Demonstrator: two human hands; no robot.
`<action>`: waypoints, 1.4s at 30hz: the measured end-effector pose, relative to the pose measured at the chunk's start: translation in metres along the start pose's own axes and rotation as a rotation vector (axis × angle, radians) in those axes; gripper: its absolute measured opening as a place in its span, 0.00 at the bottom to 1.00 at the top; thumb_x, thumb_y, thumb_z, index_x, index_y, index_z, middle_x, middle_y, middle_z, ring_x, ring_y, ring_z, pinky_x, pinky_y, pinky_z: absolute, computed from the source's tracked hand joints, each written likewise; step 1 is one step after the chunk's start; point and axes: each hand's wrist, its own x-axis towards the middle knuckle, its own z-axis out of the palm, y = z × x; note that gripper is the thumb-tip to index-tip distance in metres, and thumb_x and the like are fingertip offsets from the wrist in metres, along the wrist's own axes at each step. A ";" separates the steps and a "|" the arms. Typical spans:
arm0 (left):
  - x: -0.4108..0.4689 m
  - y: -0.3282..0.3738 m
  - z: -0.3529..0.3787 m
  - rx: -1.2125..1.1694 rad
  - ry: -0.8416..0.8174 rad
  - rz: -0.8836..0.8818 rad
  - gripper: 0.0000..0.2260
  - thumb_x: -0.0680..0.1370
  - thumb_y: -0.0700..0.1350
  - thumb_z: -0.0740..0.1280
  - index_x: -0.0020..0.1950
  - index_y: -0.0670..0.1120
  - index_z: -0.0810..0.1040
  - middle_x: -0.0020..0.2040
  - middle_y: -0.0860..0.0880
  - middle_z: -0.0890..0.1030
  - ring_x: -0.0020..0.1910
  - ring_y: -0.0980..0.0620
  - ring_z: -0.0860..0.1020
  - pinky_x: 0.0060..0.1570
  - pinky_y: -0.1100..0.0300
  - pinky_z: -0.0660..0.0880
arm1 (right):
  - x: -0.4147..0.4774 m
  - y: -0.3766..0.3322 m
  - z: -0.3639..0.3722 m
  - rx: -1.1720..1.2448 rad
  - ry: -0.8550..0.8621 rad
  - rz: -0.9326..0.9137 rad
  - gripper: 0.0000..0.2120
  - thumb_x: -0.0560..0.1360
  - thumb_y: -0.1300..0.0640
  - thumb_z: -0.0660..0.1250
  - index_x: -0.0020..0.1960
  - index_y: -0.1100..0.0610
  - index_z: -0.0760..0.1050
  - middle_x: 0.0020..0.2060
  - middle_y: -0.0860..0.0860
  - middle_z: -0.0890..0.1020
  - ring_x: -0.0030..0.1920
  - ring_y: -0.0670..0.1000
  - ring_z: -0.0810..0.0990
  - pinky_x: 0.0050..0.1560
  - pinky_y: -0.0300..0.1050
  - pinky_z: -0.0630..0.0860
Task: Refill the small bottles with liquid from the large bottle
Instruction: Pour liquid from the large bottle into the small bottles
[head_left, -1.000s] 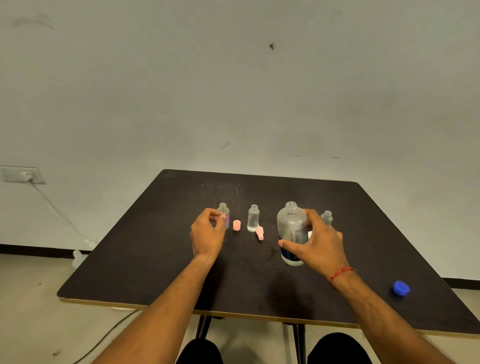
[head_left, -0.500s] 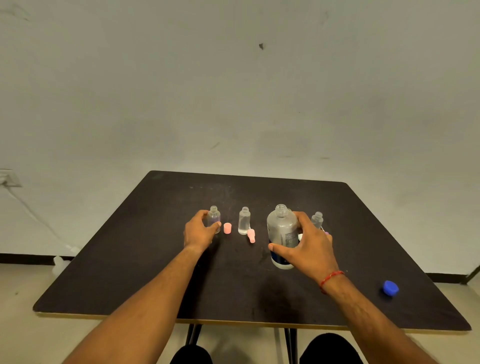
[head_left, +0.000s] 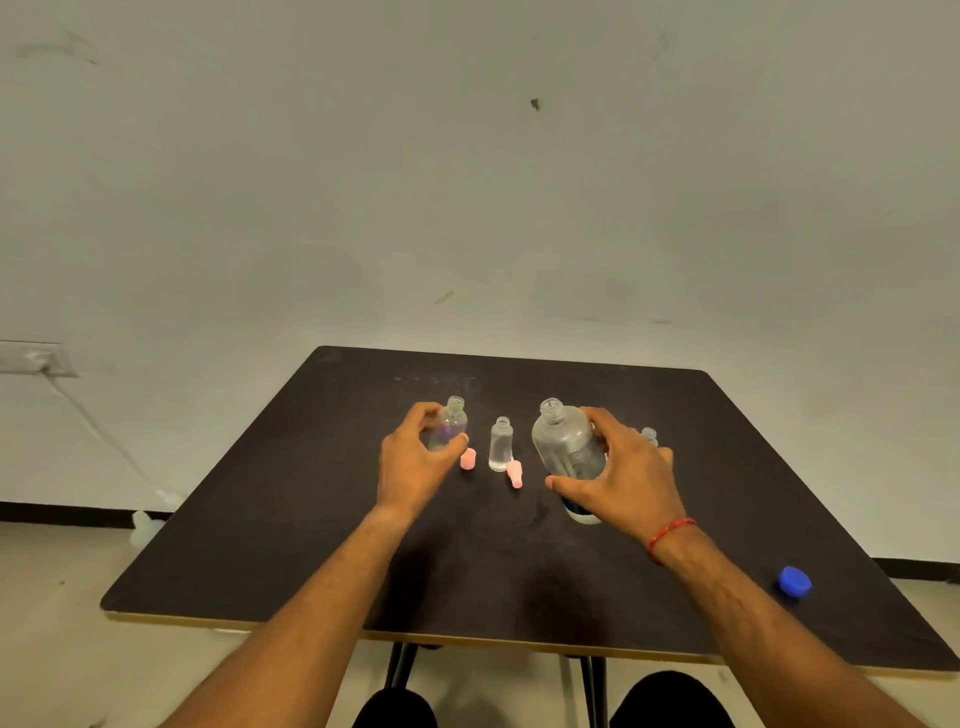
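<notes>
I'm wrapping my right hand (head_left: 631, 478) around the large bottle (head_left: 566, 447) and pinching a small bottle (head_left: 449, 427) with my left hand (head_left: 415, 462), readying a pour mid-desk (head_left: 260, 519).

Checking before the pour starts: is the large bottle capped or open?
Open. The large bottle, held by the right hand, shows a bare threaded neck, and a blue cap lies apart near the table's right edge.

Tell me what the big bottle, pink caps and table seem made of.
Big bottle: clear, slightly frosted, probably plastic. Pink caps: opaque, matte, likely plastic. Table: dark matte top with a pale edge, probably laminated board.
</notes>
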 end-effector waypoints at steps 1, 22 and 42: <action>-0.005 0.003 -0.002 -0.002 -0.005 0.023 0.20 0.73 0.49 0.78 0.62 0.52 0.77 0.54 0.56 0.81 0.53 0.59 0.79 0.49 0.72 0.73 | 0.003 0.000 -0.001 -0.022 -0.012 -0.012 0.34 0.61 0.36 0.74 0.64 0.38 0.68 0.50 0.37 0.78 0.53 0.43 0.75 0.55 0.48 0.63; -0.037 0.045 -0.027 0.039 -0.086 0.217 0.19 0.73 0.49 0.78 0.62 0.55 0.79 0.50 0.62 0.80 0.49 0.68 0.79 0.48 0.80 0.72 | 0.034 -0.027 -0.019 -0.429 -0.084 -0.238 0.36 0.67 0.36 0.69 0.72 0.37 0.61 0.54 0.47 0.73 0.58 0.49 0.69 0.53 0.48 0.62; -0.036 0.047 -0.031 0.101 -0.117 0.195 0.20 0.72 0.53 0.78 0.63 0.54 0.80 0.52 0.59 0.81 0.50 0.59 0.80 0.51 0.77 0.72 | 0.048 -0.040 -0.035 -0.617 -0.077 -0.388 0.37 0.67 0.43 0.72 0.73 0.38 0.61 0.57 0.49 0.72 0.61 0.52 0.68 0.58 0.54 0.61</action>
